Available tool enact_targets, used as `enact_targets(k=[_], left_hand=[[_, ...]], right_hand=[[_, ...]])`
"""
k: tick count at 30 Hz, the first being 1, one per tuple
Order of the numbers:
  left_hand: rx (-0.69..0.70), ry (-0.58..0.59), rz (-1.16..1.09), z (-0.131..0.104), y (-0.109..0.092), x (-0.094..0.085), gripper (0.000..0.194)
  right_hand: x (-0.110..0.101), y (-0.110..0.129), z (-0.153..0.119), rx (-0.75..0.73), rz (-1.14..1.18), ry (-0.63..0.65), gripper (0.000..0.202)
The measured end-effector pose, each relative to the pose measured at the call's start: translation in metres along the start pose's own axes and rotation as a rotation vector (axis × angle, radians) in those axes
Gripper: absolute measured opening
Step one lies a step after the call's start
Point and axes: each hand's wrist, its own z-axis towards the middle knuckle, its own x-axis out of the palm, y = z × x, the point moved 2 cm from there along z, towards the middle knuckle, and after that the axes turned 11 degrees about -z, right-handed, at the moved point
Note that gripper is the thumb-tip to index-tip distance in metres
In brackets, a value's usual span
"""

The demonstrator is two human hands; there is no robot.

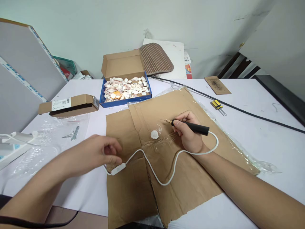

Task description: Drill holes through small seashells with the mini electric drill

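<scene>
Dust [160, 129] beside the shell [154, 134] on cardboard [130, 197] suggests work begun; any hole is unclear. Right hand [189, 135] grips the drill [196, 128]; left hand [101, 149], half-open, empty, is by the switch [118, 169]. Boxed shells [133, 87] wait.

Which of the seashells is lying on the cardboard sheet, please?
The lone white seashell near the pen drill; the other seashells are heaped in the blue box.

Bright, soft light glints off clear plastic [44, 154].
</scene>
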Motion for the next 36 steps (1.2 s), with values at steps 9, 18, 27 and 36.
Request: enact_targets(k=[9,18,27,36], left_hand=[[0.358,-0.359,0.355,0.063,-0.059,0.061,0.037],[0.395,-0.291,0.171,0.079,-0.054,0.07,0.016],[0.64,-0.412,-0.186,0.057,-0.066,0.052,0.027],[0.853,-0.586,-0.278,0.032,-0.118,0.022,0.025]], right_hand=[[0.0,-0.005,0.0,0.011,0.012,-0.04,0.032],[-0.001,-0.005,-0.002,0.041,0.058,-0.053,0.03],[-0.002,-0.008,-0.001,0.058,0.046,-0.041,0.029],[-0.003,-0.008,0.0,0.087,0.06,-0.027,0.032]])
